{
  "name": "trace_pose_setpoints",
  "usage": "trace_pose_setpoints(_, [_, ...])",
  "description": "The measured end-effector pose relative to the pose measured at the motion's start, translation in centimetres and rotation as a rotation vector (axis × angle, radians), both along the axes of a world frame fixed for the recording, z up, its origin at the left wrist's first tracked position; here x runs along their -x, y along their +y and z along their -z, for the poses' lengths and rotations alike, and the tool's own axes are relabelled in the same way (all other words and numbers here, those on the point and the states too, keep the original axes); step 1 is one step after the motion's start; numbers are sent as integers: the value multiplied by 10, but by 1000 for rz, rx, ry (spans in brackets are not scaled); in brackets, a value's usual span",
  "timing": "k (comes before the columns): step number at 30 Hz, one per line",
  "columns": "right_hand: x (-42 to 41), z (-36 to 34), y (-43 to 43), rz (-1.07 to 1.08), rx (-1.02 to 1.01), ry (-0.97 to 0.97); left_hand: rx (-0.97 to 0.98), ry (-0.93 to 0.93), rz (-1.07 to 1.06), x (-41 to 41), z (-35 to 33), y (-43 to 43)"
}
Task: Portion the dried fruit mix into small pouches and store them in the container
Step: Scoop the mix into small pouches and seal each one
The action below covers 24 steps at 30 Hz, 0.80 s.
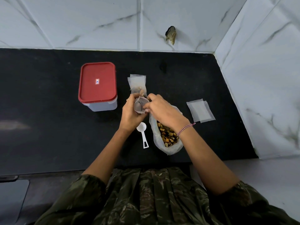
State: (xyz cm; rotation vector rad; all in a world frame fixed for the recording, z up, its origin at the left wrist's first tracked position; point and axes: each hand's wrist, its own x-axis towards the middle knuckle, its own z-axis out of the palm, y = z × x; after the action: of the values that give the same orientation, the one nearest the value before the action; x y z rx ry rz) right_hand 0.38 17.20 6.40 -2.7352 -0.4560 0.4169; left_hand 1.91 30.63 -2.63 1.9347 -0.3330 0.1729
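Observation:
My left hand (pixel 129 113) grips a small translucent pouch (pixel 140 106) held open above the black counter. My right hand (pixel 164 109) pinches the pouch's rim at its right side. Just beyond my hands lie filled pouches (pixel 137 83) with dried fruit showing at their lower end. A large clear bag of dried fruit mix (pixel 167 138) lies open under my right wrist. A white measuring scoop (pixel 142 133) lies between my forearms, bowl up. The clear container with a red lid (pixel 97 85) stands shut to the left.
A small stack of flat pouches (pixel 200 112) lies to the right of the bag. White marble-patterned walls border the black counter (pixel 48 119) at the back and right. The counter's front edge runs just before my body.

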Motion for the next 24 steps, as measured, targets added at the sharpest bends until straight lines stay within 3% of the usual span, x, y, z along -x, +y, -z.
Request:
trace_pose_setpoints(6, [6, 5, 10, 53, -210, 0, 6, 47, 3, 1, 4, 3])
trace_pose_setpoints(12, [16, -4, 9, -71, -49, -136, 16, 59, -68, -1, 3, 2])
trace_pose_setpoints(24, [11, -7, 11, 10, 237, 0, -11, -49, -51, 6, 7, -5])
